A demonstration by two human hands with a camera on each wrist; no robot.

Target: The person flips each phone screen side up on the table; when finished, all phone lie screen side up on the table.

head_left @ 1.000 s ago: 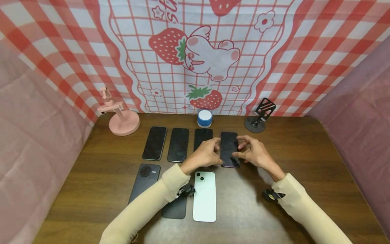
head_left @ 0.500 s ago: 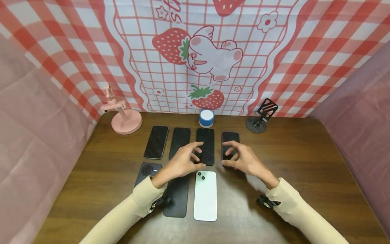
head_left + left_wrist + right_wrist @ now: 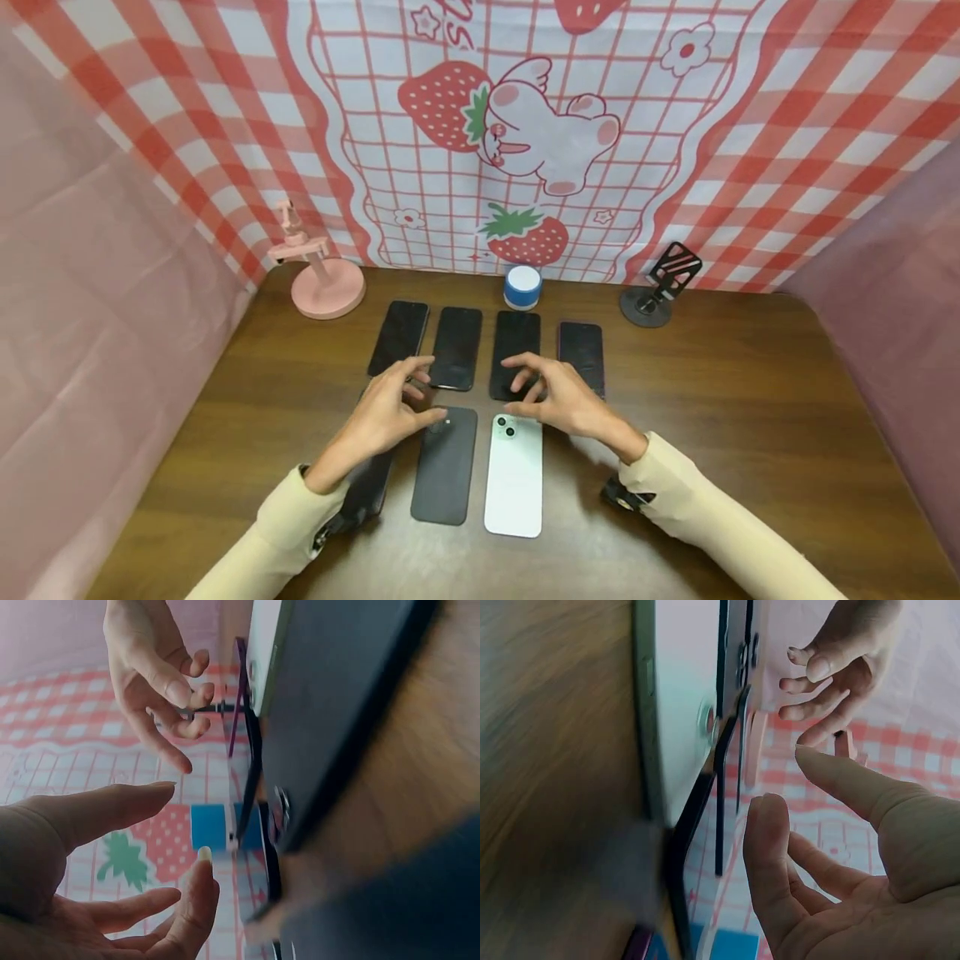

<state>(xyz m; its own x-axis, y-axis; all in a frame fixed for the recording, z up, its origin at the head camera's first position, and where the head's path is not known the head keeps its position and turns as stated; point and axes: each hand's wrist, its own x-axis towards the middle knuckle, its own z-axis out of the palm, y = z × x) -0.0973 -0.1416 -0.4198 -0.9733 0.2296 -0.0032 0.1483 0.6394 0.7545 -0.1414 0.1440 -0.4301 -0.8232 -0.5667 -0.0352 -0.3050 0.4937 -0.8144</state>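
Phones lie in two rows on the wooden table. My left hand (image 3: 378, 414) hovers over the lower-left dark phone (image 3: 372, 486), thumb by the top of the dark grey phone (image 3: 444, 475), fingers spread and holding nothing. My right hand (image 3: 572, 400) is above the black phone (image 3: 516, 333) and the top of the mint phone (image 3: 513, 487), its fingers parted around air. Three more dark phones are in the back row: one at far left (image 3: 399, 333), one beside it (image 3: 456, 346), and one at right (image 3: 581, 346). Both wrist views show the empty hands above the phones.
A pink stand (image 3: 327, 287) stands at the back left, a black folding stand (image 3: 647, 306) at the back right. Between them is a blue and white round object (image 3: 522, 288). A checked cloth (image 3: 555, 233) hangs behind the table.
Both hands have moved left, away from the right-hand back phone. The camera view has shifted a little, and the dark grey phone is now uncovered.
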